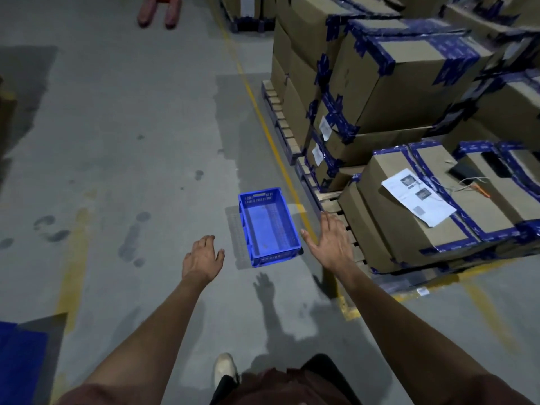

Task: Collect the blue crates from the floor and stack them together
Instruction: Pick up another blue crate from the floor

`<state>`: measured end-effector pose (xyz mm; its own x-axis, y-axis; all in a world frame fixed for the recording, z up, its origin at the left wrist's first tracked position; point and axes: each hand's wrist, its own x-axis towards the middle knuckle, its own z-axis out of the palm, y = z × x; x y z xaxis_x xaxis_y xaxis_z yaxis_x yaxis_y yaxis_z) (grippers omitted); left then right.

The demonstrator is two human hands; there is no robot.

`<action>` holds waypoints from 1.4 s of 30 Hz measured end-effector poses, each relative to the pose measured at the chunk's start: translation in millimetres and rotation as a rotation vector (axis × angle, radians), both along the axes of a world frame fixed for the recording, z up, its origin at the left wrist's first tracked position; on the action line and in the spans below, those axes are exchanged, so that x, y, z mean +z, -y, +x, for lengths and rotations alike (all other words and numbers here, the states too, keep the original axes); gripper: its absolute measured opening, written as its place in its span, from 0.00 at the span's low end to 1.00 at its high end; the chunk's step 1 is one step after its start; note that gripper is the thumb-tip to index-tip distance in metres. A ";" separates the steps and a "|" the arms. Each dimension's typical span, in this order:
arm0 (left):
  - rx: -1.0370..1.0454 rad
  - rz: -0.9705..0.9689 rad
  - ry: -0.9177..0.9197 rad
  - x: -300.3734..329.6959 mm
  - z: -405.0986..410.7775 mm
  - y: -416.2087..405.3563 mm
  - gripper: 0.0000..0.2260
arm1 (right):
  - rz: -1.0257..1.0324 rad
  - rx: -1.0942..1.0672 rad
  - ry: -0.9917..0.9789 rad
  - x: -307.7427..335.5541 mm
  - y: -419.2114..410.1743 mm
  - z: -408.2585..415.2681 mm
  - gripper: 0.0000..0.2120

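An empty blue plastic crate [268, 226] with perforated walls sits upright on the grey concrete floor, just left of a yellow floor line. Both my arms are stretched out toward it. My left hand [201, 258] hovers to the crate's lower left, fingers apart, holding nothing. My right hand [330, 242] hovers to the crate's right, fingers spread, also holding nothing. Neither hand touches the crate. A blue object [20, 361], partly cut off, lies at the bottom left edge; I cannot tell what it is.
Stacked cardboard boxes [409, 89] with blue tape stand on wooden pallets [280, 115] along the right. A printed sheet [418, 197] lies on one box. A red pallet jack [159, 10] is at the far top left. Open floor [117, 141] stretches to the left.
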<state>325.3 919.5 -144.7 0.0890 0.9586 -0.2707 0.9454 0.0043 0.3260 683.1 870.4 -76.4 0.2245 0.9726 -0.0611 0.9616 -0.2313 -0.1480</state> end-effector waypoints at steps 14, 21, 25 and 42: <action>0.530 -0.092 0.164 -34.7 113.3 -37.3 0.26 | -0.114 0.323 -0.055 -20.6 -192.6 104.4 0.51; 1.006 -0.184 0.425 -72.7 153.4 -26.9 0.28 | -0.142 0.492 -0.058 -24.1 -301.9 101.8 0.43; 1.290 -0.194 0.669 -97.3 177.8 -55.8 0.26 | -0.213 0.514 -0.062 -46.7 -368.6 92.4 0.43; 1.885 -0.142 1.160 -355.0 262.6 -237.0 0.15 | -0.523 0.367 -0.254 -348.5 -642.7 30.0 0.38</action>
